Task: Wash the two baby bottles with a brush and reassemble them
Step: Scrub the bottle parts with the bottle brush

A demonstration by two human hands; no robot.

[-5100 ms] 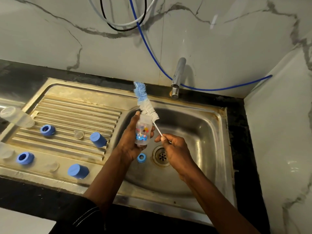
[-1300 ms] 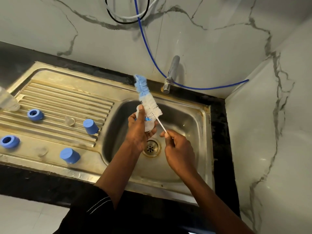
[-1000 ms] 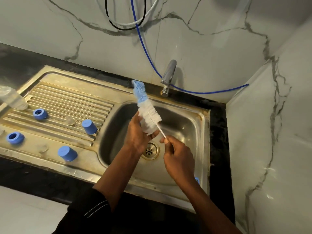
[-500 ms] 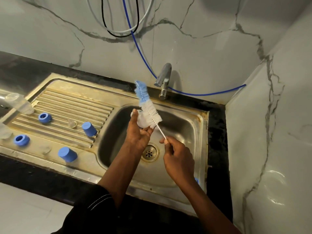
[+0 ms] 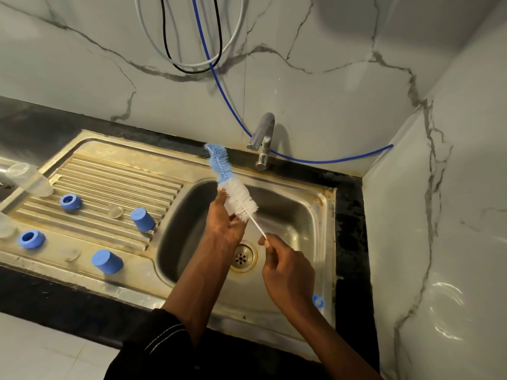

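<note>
My left hand (image 5: 223,223) is raised over the sink basin (image 5: 296,215) and grips a small clear baby bottle. The bottle is almost wholly hidden behind the fingers and the brush. My right hand (image 5: 285,270) pinches the thin white stem of the bottle brush (image 5: 233,187). Its white and blue bristles stick up past my left hand's fingertips. A second clear bottle (image 5: 27,179) lies at the drainboard's far left edge. On the drainboard (image 5: 109,174) lie two blue caps (image 5: 140,219) (image 5: 107,261), two blue rings (image 5: 70,202) (image 5: 31,238) and two clear nipples (image 5: 115,212) (image 5: 72,255).
A chrome tap (image 5: 262,138) stands behind the basin, with a blue hose (image 5: 329,160) running along the marble wall. The drain (image 5: 242,256) sits below my hands. A blue ring (image 5: 318,300) rests on the sink's front right rim. A marble side wall closes off the right.
The blue ring that lay by the drain is gone from the basin, and one now rests on the right rim. The bottle's round end, visible half a second ago, is hidden.
</note>
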